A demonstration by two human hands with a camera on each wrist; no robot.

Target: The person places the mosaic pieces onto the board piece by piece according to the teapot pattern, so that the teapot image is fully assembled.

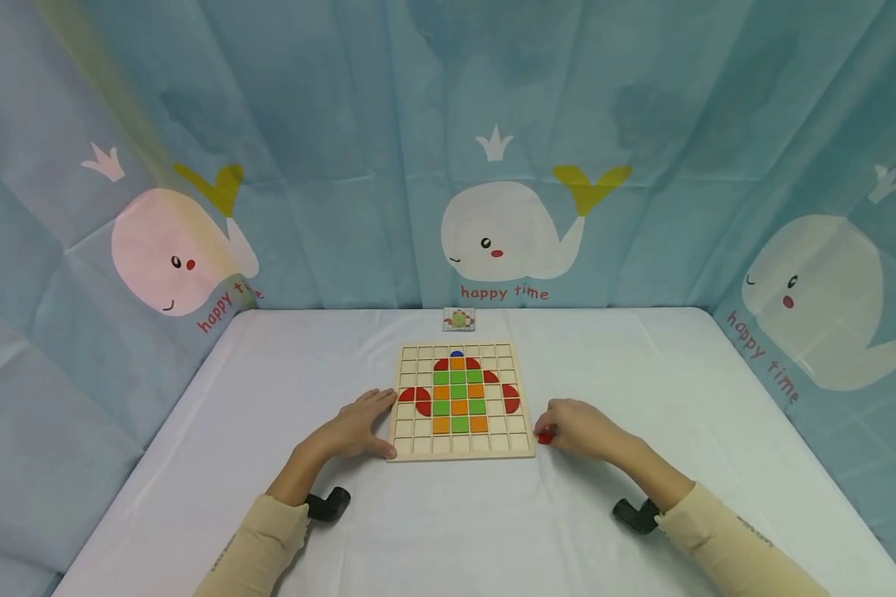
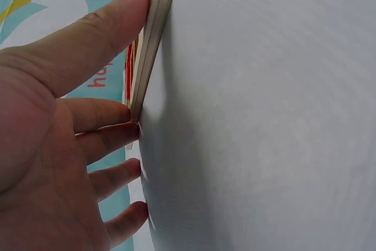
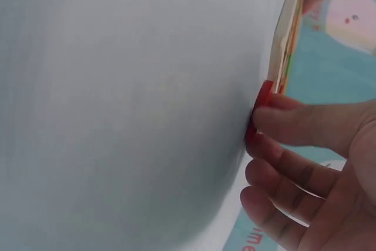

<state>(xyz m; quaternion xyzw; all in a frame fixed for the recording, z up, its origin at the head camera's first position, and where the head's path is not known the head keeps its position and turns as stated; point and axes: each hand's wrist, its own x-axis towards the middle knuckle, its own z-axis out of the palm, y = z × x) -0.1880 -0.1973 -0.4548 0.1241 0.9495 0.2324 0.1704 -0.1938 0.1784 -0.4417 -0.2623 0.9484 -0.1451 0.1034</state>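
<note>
A wooden grid board (image 1: 459, 448) lies flat on the table, with green, orange, red and blue tiles set in its squares. Along its left edge rests my left hand (image 1: 358, 425), thumb at the near corner and fingers spread farther up. The left wrist view shows that thumb (image 2: 100, 30) against the board's side (image 2: 154, 36). Just off the board's lower right corner, my right hand (image 1: 586, 427) pinches a red tile (image 1: 545, 436) between thumb and fingers. In the right wrist view the red tile (image 3: 262, 101) is edge-on, so its full shape is hidden.
Behind the board lies a small pattern card (image 1: 459, 320) with a coloured picture. A white cloth covers the table (image 1: 328, 356). Blue curtains (image 1: 343, 240) with whale prints hang at the back and sides. Black wrist devices (image 1: 636, 516) sit under both forearms.
</note>
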